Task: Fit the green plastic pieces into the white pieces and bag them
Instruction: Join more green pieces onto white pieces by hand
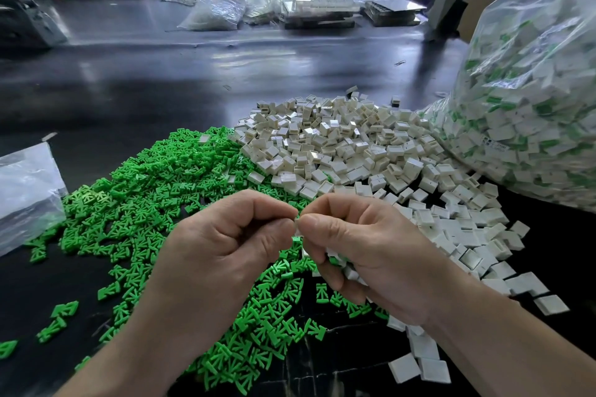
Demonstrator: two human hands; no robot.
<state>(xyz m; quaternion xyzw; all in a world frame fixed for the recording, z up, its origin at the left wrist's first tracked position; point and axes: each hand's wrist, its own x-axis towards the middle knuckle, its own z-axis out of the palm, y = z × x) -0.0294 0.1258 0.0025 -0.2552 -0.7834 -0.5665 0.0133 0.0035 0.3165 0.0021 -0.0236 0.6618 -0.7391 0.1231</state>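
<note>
1. Across the whole frame runs the dark surface (129,100), glossy and mostly bare in its far half, so the working stock sits close to the person where it can be reached without stretching.
2. At the right edge of the frame leans a big clear plastic bag (532,90), stuffed with white pieces that show green at their openings; judged from that, it is where fitted pairs go, and it stands just beside the white heap for a short drop.
3. Centre right lies the heap of white pieces (338,145): small, boxy, hollow housings with a slot open on one side, tumbled every way up and spilling toward the lower right corner.
4. Centre left and lower centre spreads the heap of green pieces (154,203): bright, flat, arrow-like clips with splayed legs. The two heaps touch along one edge, probably so each hand feeds from its own side.
5. At the left edge lies a smaller, flattened clear bag (25,190), seemingly empty.
6. Lower centre, the left hand (225,245) and right hand (371,251) meet fingertip to fingertip above the heaps. Both are pinched shut on one white piece (297,225) between them, barely visible; a green piece going into it cannot be made out. The right hand also cups several spare white housings in its palm, likely to save reaching.
</note>
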